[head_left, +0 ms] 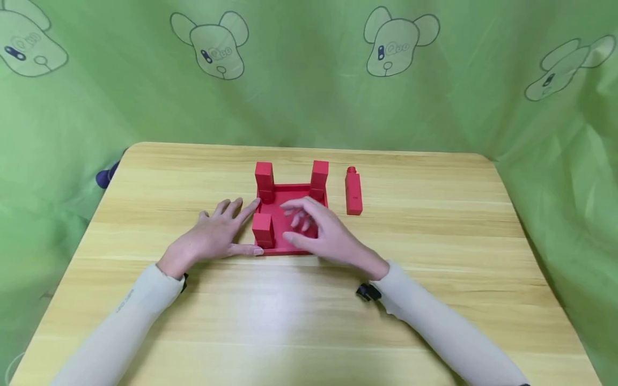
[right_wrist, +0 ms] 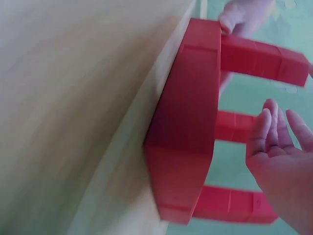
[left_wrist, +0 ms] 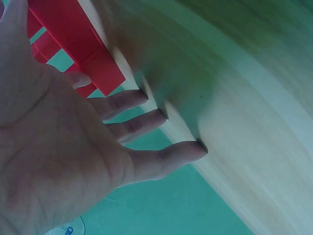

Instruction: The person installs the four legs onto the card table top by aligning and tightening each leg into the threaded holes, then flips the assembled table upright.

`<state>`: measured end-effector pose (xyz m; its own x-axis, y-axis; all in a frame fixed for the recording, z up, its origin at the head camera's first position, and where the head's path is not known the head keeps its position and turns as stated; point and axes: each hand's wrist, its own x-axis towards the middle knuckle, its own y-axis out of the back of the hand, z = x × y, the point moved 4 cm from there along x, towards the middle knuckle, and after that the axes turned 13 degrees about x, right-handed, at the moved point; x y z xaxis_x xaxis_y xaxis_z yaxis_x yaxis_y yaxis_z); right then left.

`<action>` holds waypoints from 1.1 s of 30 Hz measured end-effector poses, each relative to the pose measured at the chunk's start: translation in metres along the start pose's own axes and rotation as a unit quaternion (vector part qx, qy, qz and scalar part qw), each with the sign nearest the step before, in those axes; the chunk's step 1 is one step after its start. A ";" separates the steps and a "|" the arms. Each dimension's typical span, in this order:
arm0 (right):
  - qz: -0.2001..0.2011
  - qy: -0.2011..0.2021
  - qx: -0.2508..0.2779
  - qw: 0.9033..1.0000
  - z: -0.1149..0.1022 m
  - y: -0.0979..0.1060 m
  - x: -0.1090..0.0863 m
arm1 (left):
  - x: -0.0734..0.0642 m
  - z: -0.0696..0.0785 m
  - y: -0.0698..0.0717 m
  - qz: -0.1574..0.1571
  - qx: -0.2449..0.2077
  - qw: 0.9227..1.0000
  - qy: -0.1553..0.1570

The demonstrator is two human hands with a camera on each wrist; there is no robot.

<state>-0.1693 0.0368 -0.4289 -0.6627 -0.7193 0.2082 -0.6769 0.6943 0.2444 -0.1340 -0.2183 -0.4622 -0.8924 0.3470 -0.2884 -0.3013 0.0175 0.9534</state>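
Observation:
A red square tray-like panel (head_left: 285, 251) with a raised rim lies on the table. Three red block-shaped posts stand upright at its corners: a back-left post (head_left: 264, 179), a back-right post (head_left: 319, 177) and a front-left post (head_left: 263, 229). Fingers spread, my left hand (head_left: 214, 233) rests along the panel's left side, its thumb at the front-left corner and index fingertip by the left rim. My right hand (head_left: 328, 233) is over the panel's right part with loosely bent fingers and nothing in them, hiding the front-right corner. In the right wrist view, this hand (right_wrist: 281, 161) is apart from the posts.
To the right of the panel, a loose red post (head_left: 354, 194) lies on the table with a narrow round stub at its far end. Behind the wooden table (head_left: 434, 225) hangs a green curtain (head_left: 309, 96) with printed animal heads. A dark blue object (head_left: 103, 178) shows past the left edge.

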 end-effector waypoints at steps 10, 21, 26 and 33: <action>0.190 0.026 0.051 0.980 0.018 0.066 -0.024 | 0.000 -0.001 0.001 0.000 -0.002 1.000 0.000; 0.296 -0.137 -0.093 0.941 0.049 0.116 -0.036 | 0.000 0.000 0.002 -0.005 0.004 1.000 0.000; 0.275 -0.197 -0.086 0.937 0.059 0.119 -0.035 | 0.000 0.001 0.002 -0.002 0.000 1.000 -0.003; 0.237 -0.265 -0.084 0.931 0.071 0.122 -0.035 | -0.001 0.001 0.003 0.001 0.008 1.000 -0.002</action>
<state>-0.2517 0.1485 -0.4739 -0.9692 -0.1911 -0.1552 -0.2384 0.8857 0.3984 -0.1332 -0.2177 -0.4589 -0.8913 0.3515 -0.2862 -0.2945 0.0311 0.9552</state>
